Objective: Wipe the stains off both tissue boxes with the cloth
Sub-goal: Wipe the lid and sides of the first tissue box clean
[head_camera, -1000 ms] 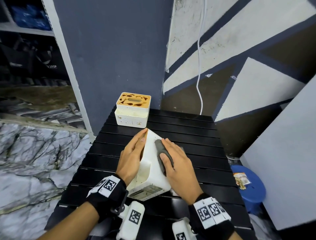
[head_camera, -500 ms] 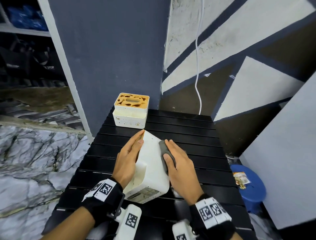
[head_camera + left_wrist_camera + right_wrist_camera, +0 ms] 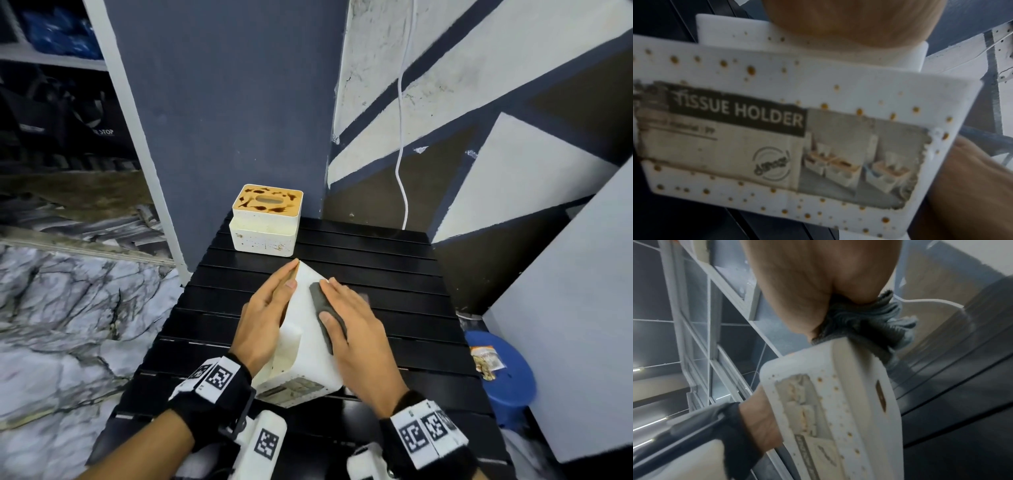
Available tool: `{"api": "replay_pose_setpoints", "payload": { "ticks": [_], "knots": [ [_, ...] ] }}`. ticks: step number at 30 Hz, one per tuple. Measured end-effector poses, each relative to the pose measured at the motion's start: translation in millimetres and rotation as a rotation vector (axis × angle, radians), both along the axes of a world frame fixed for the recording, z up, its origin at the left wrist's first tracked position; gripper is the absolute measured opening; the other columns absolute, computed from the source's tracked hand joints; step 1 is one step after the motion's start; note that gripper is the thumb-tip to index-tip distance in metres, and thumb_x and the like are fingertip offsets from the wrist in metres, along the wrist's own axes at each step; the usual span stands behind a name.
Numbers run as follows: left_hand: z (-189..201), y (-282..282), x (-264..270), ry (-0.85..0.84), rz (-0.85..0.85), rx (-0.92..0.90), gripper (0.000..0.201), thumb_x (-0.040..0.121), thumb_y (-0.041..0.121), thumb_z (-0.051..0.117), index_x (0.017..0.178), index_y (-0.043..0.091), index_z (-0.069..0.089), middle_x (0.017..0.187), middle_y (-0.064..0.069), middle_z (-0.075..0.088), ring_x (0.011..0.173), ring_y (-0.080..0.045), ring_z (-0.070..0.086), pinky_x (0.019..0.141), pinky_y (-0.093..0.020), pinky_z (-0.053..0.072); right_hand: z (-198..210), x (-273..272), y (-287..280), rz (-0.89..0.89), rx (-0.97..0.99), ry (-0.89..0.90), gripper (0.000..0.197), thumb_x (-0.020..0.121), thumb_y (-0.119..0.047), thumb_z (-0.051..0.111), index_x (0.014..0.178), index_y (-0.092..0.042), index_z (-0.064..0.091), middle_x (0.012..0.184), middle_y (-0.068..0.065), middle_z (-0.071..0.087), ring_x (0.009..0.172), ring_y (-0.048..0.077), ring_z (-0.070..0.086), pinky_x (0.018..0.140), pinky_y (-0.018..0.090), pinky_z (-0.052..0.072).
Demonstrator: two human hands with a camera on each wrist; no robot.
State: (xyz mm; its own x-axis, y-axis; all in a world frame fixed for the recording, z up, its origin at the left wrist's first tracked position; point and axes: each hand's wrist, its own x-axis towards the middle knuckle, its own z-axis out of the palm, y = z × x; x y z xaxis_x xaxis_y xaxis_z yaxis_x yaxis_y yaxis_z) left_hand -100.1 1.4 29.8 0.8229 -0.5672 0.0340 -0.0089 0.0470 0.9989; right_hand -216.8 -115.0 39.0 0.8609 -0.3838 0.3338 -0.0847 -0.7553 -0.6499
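A white tissue box (image 3: 308, 346) stands tipped on edge in the middle of the black slatted table (image 3: 376, 260). My left hand (image 3: 270, 308) lies flat against its left side with straight fingers. My right hand (image 3: 356, 329) presses a dark grey cloth (image 3: 323, 305) flat on the box's right face. In the left wrist view the near face of this box (image 3: 777, 81) carries a torn "TISSUE HOLDER" label and many small brown spots. The bunched cloth (image 3: 869, 324) shows under my palm in the right wrist view. A second tissue box (image 3: 266, 219), its wooden lid blotched dark brown, sits at the table's far left.
A dark blue wall panel rises just behind the far box. A white cable (image 3: 400, 154) hangs down the painted wall. A blue stool (image 3: 503, 370) holding a snack packet stands by the table's right edge, beside a large white board (image 3: 565, 325). Marble-patterned floor lies to the left.
My right hand has rubbed the cloth a short way back and forth across the box's right face. The left hand keeps its place on the box.
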Motion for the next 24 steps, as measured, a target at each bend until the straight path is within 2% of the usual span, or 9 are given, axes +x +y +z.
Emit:
{"api": "replay_pose_setpoints", "payload": {
  "ticks": [4, 8, 10, 12, 14, 16, 19, 21, 24],
  "knots": [
    [-0.3, 0.9, 0.7, 0.004, 0.0, 0.0, 0.043, 0.088, 0.056, 0.055, 0.13, 0.049, 0.061, 0.132, 0.019, 0.065, 0.124, -0.006, 0.059, 0.113, -0.043, 0.043, 12.2, 23.5, -7.8, 0.045, -0.058, 0.038, 0.044, 0.1, -0.027, 0.043, 0.144, -0.027, 0.037, 0.149, -0.008, 0.038, 0.138, 0.006, 0.03, 0.117, 0.023, 0.017],
    [-0.4, 0.9, -0.1, -0.01, 0.017, 0.018, 0.032, 0.1, 0.044, 0.054, 0.131, 0.048, 0.061, 0.132, 0.021, 0.064, 0.125, -0.002, 0.057, 0.114, -0.039, 0.041, 19.6, 29.1, -22.7, 0.026, -0.029, 0.092, 0.044, 0.101, -0.027, 0.041, 0.145, -0.025, 0.035, 0.148, -0.005, 0.041, 0.136, 0.006, 0.032, 0.114, 0.017, 0.016],
    [-0.3, 1.2, -0.3, -0.007, 0.024, 0.012, 0.031, 0.101, 0.04, 0.052, 0.13, 0.047, 0.061, 0.129, 0.02, 0.066, 0.123, -0.004, 0.059, 0.11, -0.036, 0.044, 17.8, 21.0, -17.6, 0.023, -0.017, 0.075, 0.045, 0.101, -0.026, 0.043, 0.145, -0.026, 0.035, 0.149, -0.006, 0.039, 0.137, 0.006, 0.031, 0.117, 0.021, 0.015],
    [0.6, 1.7, 0.3, 0.01, 0.033, 0.001, 0.031, 0.102, 0.038, 0.051, 0.13, 0.046, 0.062, 0.122, 0.019, 0.07, 0.114, -0.006, 0.065, 0.1, -0.031, 0.05, 15.7, 14.9, -5.8, 0.046, -0.043, 0.058, 0.045, 0.1, -0.026, 0.044, 0.145, -0.027, 0.035, 0.151, -0.007, 0.036, 0.139, 0.006, 0.028, 0.118, 0.024, 0.016],
    [0.9, 2.6, 0.7, -0.003, 0.032, 0.004, 0.032, 0.103, 0.035, 0.049, 0.132, 0.044, 0.061, 0.12, 0.02, 0.071, 0.11, -0.003, 0.067, 0.096, -0.027, 0.05, 15.9, 17.6, 1.9, 0.074, -0.082, 0.048, 0.045, 0.1, -0.027, 0.044, 0.145, -0.027, 0.036, 0.151, -0.007, 0.036, 0.139, 0.008, 0.029, 0.118, 0.025, 0.016],
    [0.4, 3.2, 0.7, -0.031, 0.03, 0.008, 0.032, 0.103, 0.038, 0.05, 0.133, 0.045, 0.06, 0.127, 0.022, 0.067, 0.117, 0.003, 0.061, 0.105, -0.028, 0.046, 19.9, 27.9, 0.6, 0.087, -0.1, 0.045, 0.045, 0.1, -0.028, 0.044, 0.145, -0.026, 0.037, 0.15, -0.006, 0.038, 0.138, 0.009, 0.031, 0.118, 0.028, 0.019],
    [0.8, 2.1, 0.0, -0.044, 0.018, 0.02, 0.041, 0.092, 0.06, 0.049, 0.131, 0.051, 0.06, 0.134, 0.022, 0.063, 0.128, -0.001, 0.055, 0.115, -0.038, 0.039, 26.5, 43.2, -13.3, 0.076, -0.082, 0.068, 0.046, 0.1, -0.028, 0.043, 0.145, -0.024, 0.036, 0.149, -0.004, 0.041, 0.137, 0.009, 0.033, 0.117, 0.027, 0.02],
    [0.4, 1.7, -0.4, -0.05, 0.017, 0.032, 0.047, 0.088, 0.067, 0.044, 0.131, 0.053, 0.058, 0.134, 0.023, 0.062, 0.13, -0.005, 0.054, 0.117, -0.043, 0.037, 27.9, 43.2, -18.1, 0.057, -0.068, 0.085, 0.046, 0.1, -0.028, 0.042, 0.145, -0.023, 0.036, 0.148, -0.004, 0.041, 0.137, 0.008, 0.033, 0.116, 0.024, 0.02],
    [0.5, 2.7, -0.4, -0.07, 0.022, 0.05, 0.042, 0.089, 0.065, 0.043, 0.127, 0.057, 0.059, 0.133, 0.025, 0.062, 0.13, -0.004, 0.054, 0.117, -0.043, 0.036, 26.0, 27.6, -5.8, 0.069, -0.087, 0.077, 0.047, 0.1, -0.03, 0.042, 0.146, -0.027, 0.033, 0.151, -0.007, 0.036, 0.139, 0.006, 0.029, 0.117, 0.027, 0.018]
  ]
}}
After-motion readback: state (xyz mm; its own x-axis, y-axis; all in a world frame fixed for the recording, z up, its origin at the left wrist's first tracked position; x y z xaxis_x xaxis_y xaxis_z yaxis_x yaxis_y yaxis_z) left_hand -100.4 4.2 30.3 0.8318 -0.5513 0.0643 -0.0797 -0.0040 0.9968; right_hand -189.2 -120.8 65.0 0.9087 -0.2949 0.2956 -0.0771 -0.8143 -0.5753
